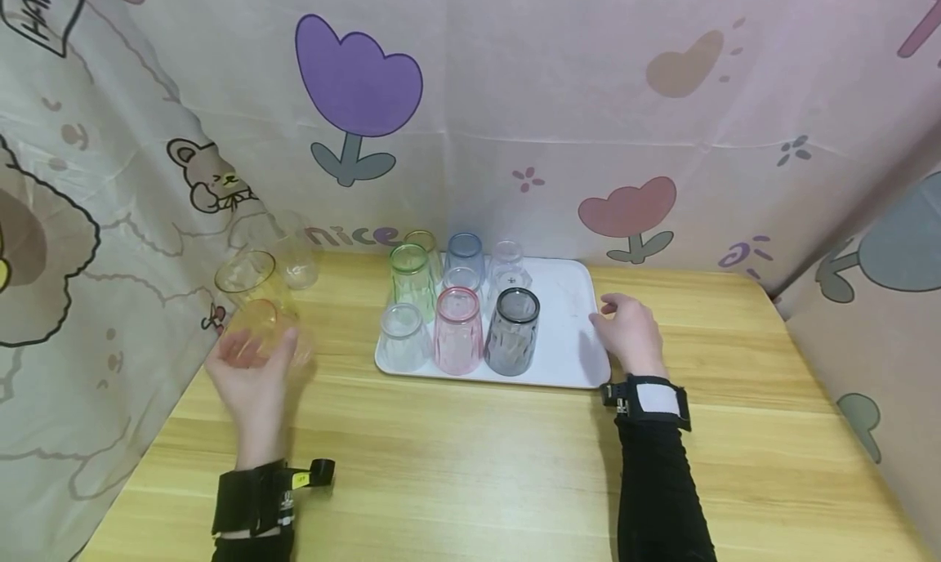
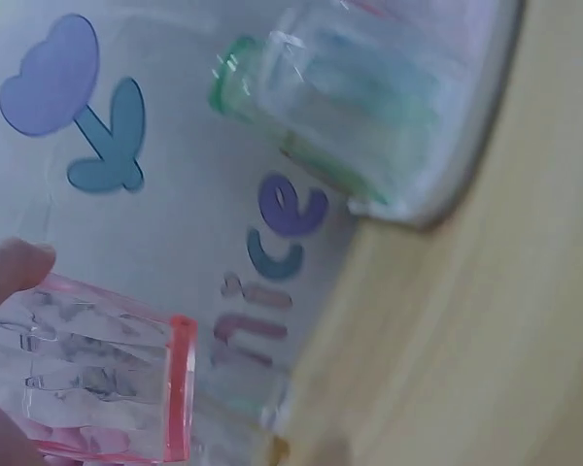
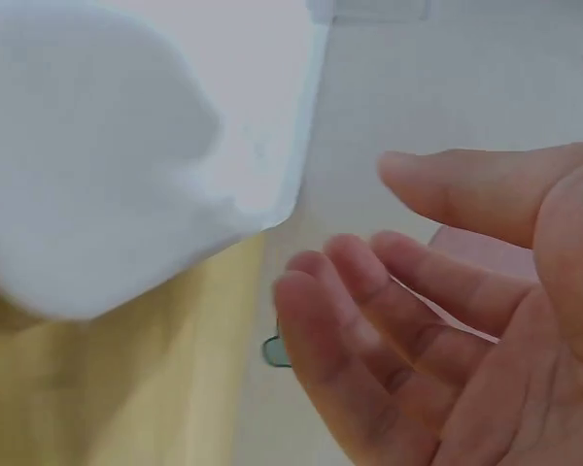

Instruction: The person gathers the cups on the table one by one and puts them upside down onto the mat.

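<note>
Tumbler, orange-tinted clear plastic, faceted walls, held tilted in the left hand above the wooden table at the 9 o'clock side of the scene, close to the printed cloth backdrop; motion blur doubles its outline in the head view, so its exact lean cannot be told. Left hand: forearm runs up from the near edge, palm raised, fingers curled about the tumbler's lower body; the left wrist view shows a thumb against a clear ribbed cup with a reddish rim, mouth turned toward the backdrop. Right hand: resting at the 3 o'clock edge of the white tray, fingers relaxed and parted, gripping nothing; the right wrist view shows the loosely bent fingers just beside the tray's corner. Tray contents, upright and close together: green cup, blue cup, pink cup, grey cup, clear cups at the near left and far right.
</note>
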The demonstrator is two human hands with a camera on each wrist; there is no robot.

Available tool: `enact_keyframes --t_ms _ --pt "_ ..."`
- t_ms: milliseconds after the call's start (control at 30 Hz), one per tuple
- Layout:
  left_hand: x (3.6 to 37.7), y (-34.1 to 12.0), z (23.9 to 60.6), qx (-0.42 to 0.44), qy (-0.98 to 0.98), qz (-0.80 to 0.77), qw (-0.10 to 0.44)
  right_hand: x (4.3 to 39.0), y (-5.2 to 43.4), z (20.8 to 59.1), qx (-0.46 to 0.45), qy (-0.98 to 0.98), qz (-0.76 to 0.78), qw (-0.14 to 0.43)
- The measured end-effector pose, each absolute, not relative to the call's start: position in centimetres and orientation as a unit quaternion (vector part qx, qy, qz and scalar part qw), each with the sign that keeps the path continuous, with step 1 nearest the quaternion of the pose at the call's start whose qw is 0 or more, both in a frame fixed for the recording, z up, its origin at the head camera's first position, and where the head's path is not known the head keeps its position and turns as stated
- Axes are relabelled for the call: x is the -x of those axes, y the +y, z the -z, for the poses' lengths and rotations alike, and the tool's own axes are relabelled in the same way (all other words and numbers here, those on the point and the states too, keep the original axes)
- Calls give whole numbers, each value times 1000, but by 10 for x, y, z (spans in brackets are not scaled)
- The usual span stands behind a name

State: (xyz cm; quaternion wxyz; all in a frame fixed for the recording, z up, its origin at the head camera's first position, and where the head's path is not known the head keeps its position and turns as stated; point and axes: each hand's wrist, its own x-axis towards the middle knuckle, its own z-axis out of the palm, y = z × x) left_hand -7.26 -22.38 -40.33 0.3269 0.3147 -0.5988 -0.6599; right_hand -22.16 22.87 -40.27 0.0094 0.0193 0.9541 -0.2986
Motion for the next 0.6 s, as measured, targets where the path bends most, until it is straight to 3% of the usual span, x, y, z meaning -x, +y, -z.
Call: enact_keyframes --t_ms 367,600 --pt "94 -193 373 -239 -498 768 326 210 204 379 29 901 403 -158" --pt "109 -165 363 -136 -382 861 307 195 183 358 90 841 473 -247"
